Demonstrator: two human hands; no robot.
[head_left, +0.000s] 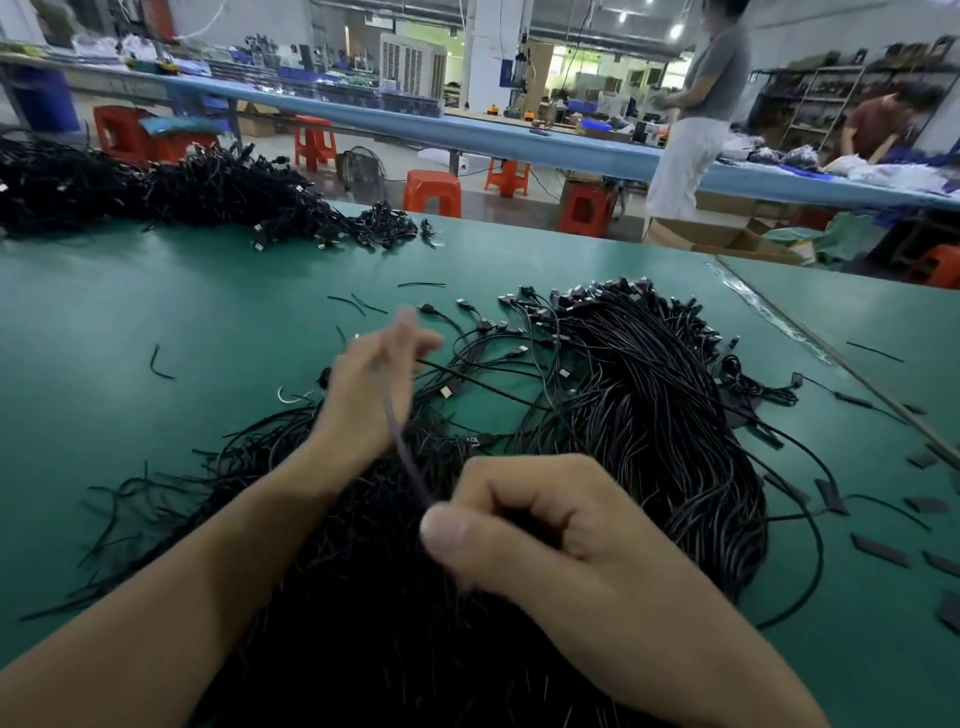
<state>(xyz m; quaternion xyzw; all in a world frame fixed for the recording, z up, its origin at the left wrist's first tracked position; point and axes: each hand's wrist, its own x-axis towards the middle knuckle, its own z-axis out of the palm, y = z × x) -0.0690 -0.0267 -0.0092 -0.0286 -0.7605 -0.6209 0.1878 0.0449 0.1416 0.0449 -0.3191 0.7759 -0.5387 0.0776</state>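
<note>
The right hand (545, 525) is a closed fist. Its thumb presses against the forefinger and pinches a single black cable (402, 457), though the pinch point itself is hidden behind the thumb. The cable rises as a motion-smeared line to the left hand (371, 384), held further out above the table. The left hand is so blurred that I cannot tell whether its fingers clasp the cable or merely touch it. A thin strand leaves that hand rightward toward the cable bundle (649, 415), a thick sheaf lying on the green table (156, 312) with USB-like plugs fanned along its far end. The near part of the bundle runs under both forearms and off the bottom edge, where it merges into a dark mass with no single strand distinguishable.

Short black offcuts (161, 364) lie left of the hands. Flat black strips (880, 551), too small to identify, are scattered along the right edge. A second cable heap (182, 192) sits at the far left, cut off by the frame. Beyond are orange stools (432, 192) and two people at a blue bench (519, 137).
</note>
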